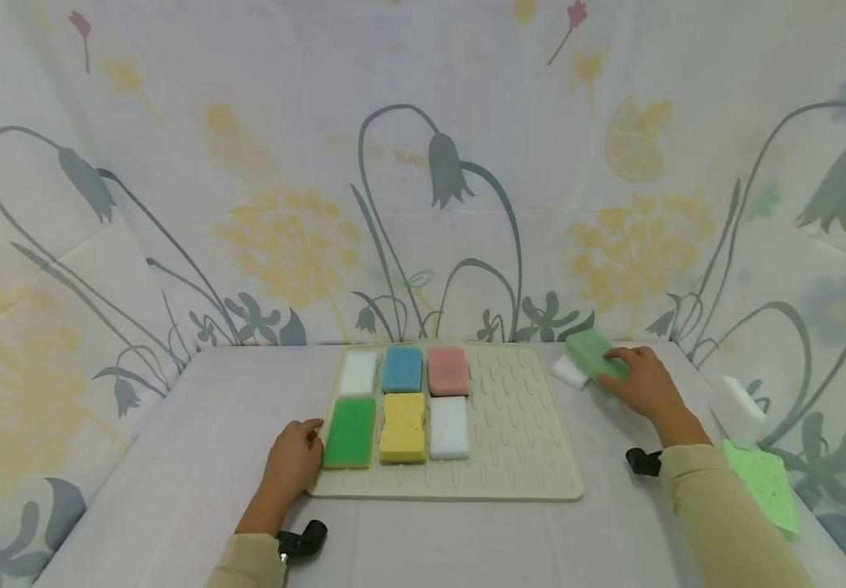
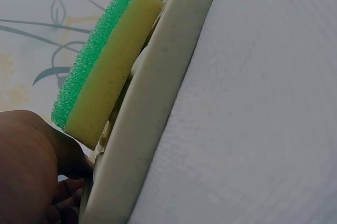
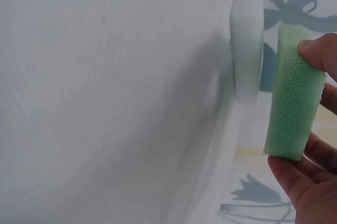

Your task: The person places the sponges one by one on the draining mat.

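Observation:
My right hand holds a light green sponge between thumb and fingers, tilted above a white sponge that lies on the table at the back right. In the right wrist view, the thumb presses one end of the green sponge and fingers support the other. At the left edge of a cream ridged mat rests my left hand, loosely bent, beside a green-topped sponge. The left wrist view shows its thumb against the mat's edge; the other fingers are partly hidden.
On the mat's left part sit white, blue, pink, yellow and another white sponge in two rows. By my right forearm are an upright white block and a speckled green sponge. Flowered cloth hangs behind.

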Demonstrator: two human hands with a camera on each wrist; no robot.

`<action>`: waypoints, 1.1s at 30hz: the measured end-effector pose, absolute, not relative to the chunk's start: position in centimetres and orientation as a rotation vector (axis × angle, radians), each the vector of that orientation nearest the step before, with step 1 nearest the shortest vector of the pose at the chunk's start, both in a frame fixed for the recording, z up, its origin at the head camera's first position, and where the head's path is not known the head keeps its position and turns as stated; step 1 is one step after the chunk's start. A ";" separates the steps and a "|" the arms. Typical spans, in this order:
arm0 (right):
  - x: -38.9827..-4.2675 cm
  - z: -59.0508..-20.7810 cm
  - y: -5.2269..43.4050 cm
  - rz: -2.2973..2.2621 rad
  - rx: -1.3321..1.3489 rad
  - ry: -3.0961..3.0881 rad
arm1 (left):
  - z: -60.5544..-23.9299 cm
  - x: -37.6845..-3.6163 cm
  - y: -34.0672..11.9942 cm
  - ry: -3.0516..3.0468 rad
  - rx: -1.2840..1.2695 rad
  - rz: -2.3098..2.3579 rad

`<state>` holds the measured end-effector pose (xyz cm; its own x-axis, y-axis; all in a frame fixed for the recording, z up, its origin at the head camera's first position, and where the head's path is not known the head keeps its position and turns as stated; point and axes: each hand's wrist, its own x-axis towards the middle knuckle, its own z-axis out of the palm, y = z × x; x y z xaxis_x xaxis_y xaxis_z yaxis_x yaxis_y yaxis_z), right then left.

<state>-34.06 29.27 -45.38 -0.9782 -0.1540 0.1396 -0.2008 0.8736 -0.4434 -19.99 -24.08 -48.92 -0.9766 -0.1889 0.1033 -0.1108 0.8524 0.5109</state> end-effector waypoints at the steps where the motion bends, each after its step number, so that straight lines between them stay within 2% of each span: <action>1: -33.9 -45.3 29.1 0.709 0.276 -2.944 | -48.9 -20.0 -24.1 -2.880 0.234 -0.778; 33: -29.4 -43.4 22.7 0.711 0.210 -2.904 | -48.2 -19.8 -23.8 -2.882 0.217 -0.808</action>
